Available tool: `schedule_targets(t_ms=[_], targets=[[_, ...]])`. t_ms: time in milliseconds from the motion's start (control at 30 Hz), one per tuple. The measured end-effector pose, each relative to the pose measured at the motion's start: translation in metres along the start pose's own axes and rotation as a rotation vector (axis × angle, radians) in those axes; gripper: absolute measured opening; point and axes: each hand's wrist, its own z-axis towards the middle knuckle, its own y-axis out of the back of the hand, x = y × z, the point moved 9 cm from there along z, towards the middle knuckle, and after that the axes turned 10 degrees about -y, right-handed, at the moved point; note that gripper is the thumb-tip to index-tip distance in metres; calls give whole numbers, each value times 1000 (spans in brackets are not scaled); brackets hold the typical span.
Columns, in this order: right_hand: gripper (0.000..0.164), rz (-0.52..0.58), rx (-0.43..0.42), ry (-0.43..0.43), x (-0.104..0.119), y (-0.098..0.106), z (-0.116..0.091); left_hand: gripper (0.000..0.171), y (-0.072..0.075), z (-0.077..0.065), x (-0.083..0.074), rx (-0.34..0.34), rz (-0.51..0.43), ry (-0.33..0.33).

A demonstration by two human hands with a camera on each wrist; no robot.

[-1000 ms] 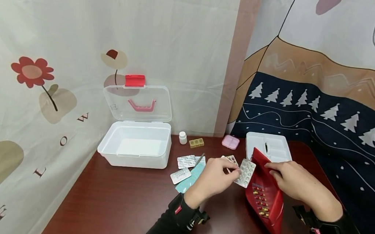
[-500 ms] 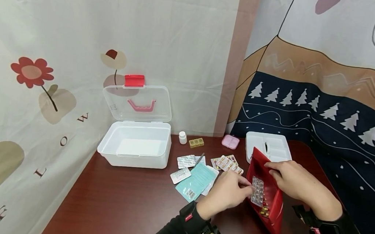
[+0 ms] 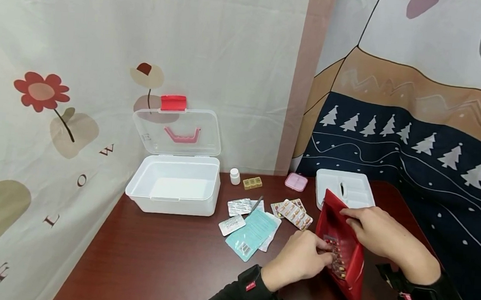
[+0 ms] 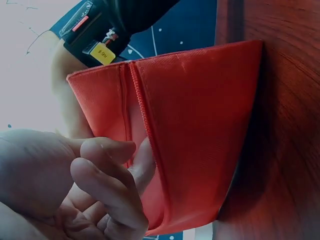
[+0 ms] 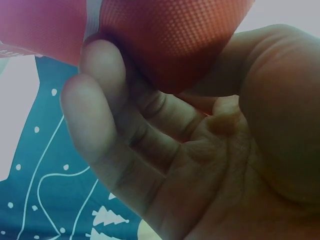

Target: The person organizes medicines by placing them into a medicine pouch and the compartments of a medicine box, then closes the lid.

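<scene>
A red zip pouch (image 3: pixel 358 272) stands open on the table, tilted, its mouth facing left. My right hand (image 3: pixel 371 231) grips its upper edge; in the right wrist view the red fabric (image 5: pixel 160 40) lies between thumb and fingers. My left hand (image 3: pixel 304 258) reaches into the mouth, thumb and forefinger at a blister pack (image 3: pixel 338 266), with red and yellow capsules showing there. The left wrist view shows the left fingers (image 4: pixel 107 190) inside the zip opening (image 4: pixel 142 110); the pack is hidden there. More blister packs (image 3: pixel 295 214) lie left of the pouch.
A turquoise sachet (image 3: pixel 251 233), tweezers (image 3: pixel 256 205) and silver blister packs (image 3: pixel 232 225) lie mid-table. Behind are a white bottle (image 3: pixel 234 176), a yellow pill box (image 3: pixel 252 183), a pink case (image 3: pixel 296 182) and a white tray (image 3: pixel 327 180). An open clear-lidded box (image 3: pixel 172 206) stands left.
My left hand has moved right and down, carrying the silver blister pack from beside the pouch into its mouth. My right hand has kept its grip in place.
</scene>
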Motion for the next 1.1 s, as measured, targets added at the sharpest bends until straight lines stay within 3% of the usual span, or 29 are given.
schedule_targets(t_ms=[233,400,600,733,867,1100], targets=[[33,16,19,-15,-2,0,-2,17,9,0,-2,-27,-49,-33],[34,13,27,-20,-4,0,-3,20,22,3,7,-93,-77,-40],[34,9,34,-17,-4,-1,-2,21,45,9,23,-211,128,-91],[35,10,46,-19,-2,-2,0,21,59,14,31,-244,242,-105],[36,8,49,-21,-2,-1,1,23,65,25,40,-221,330,-103],[37,28,55,-30,-3,-1,-1,26,62,54,53,-68,501,-104]])
